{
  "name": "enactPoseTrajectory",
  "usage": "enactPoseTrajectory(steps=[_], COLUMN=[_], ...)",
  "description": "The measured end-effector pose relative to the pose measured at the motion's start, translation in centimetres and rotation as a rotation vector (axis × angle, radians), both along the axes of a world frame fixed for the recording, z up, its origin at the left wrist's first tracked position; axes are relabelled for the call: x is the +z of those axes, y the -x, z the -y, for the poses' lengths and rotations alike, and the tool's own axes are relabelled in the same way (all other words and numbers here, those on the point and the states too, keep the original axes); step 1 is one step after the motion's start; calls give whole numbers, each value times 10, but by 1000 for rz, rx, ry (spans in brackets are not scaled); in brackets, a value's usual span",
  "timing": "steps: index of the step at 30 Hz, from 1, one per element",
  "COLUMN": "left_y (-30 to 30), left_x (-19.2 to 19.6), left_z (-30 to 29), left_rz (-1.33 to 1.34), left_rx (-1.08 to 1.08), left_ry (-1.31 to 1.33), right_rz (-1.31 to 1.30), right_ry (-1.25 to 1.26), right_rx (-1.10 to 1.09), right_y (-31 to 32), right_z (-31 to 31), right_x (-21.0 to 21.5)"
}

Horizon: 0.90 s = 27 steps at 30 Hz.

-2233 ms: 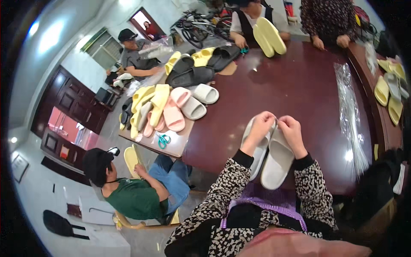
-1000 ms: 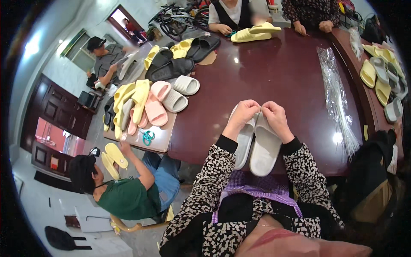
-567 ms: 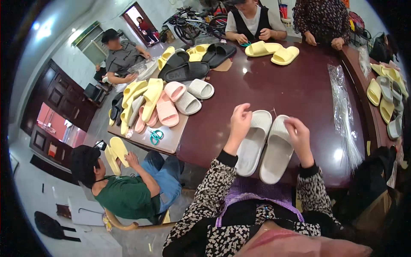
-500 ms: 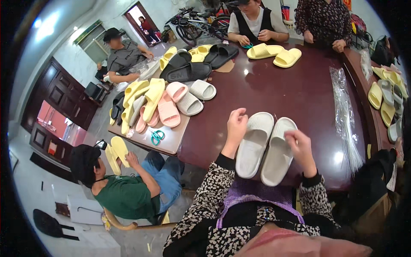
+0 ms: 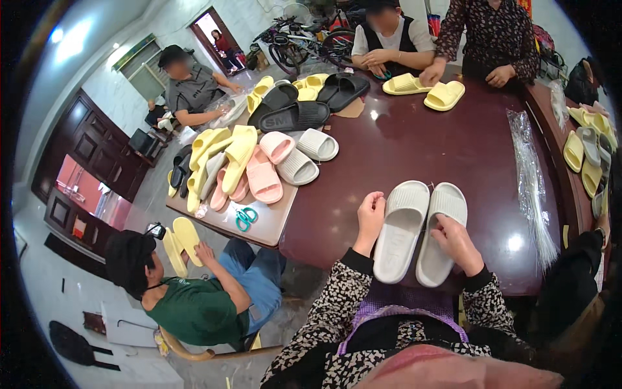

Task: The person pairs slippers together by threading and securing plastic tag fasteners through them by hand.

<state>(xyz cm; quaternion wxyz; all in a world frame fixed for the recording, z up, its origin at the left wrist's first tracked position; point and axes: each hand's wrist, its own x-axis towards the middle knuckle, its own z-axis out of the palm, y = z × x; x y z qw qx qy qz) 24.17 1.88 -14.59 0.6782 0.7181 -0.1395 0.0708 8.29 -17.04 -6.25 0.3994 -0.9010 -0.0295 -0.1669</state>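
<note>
A pair of pale grey slippers lies side by side on the dark red table in front of me, toes pointing away; these are the left slipper and the right slipper. Between their straps a thin strand pokes up. Beside the left slipper's outer edge is my left hand, its fingers curled closed. My right hand reaches over the right slipper's opening, fingertips bent together at the strap's edge. Whatever either hand pinches, if anything, is too small or hidden to make out.
Yellow, pink, grey and black slippers pile up at the left, near teal scissors. A plastic bag of thin strands lies right. Across the table a person's hand touches yellow slippers. A seated person in green holds yellow slippers.
My right hand has moved down to the right slipper's strap opening. My left hand has curled more. Across the table, a standing person's hand has reached to the yellow slippers. The whole view has shifted slightly.
</note>
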Motion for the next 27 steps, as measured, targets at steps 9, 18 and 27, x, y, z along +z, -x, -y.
enactPoseTrajectory(steps=[9, 18, 27], left_y=[8, 15, 12], left_x=[9, 12, 5], left_z=[0, 2, 5], left_rz=[61, 57, -19], left_rx=[34, -30, -196], left_ry=[-27, 17, 122], right_rz=[-159, -160, -18], right_ry=[-2, 141, 235], right_rx=[-22, -222, -396], right_y=[-23, -33, -52], right_z=[-18, -22, 13], right_x=[0, 2, -31])
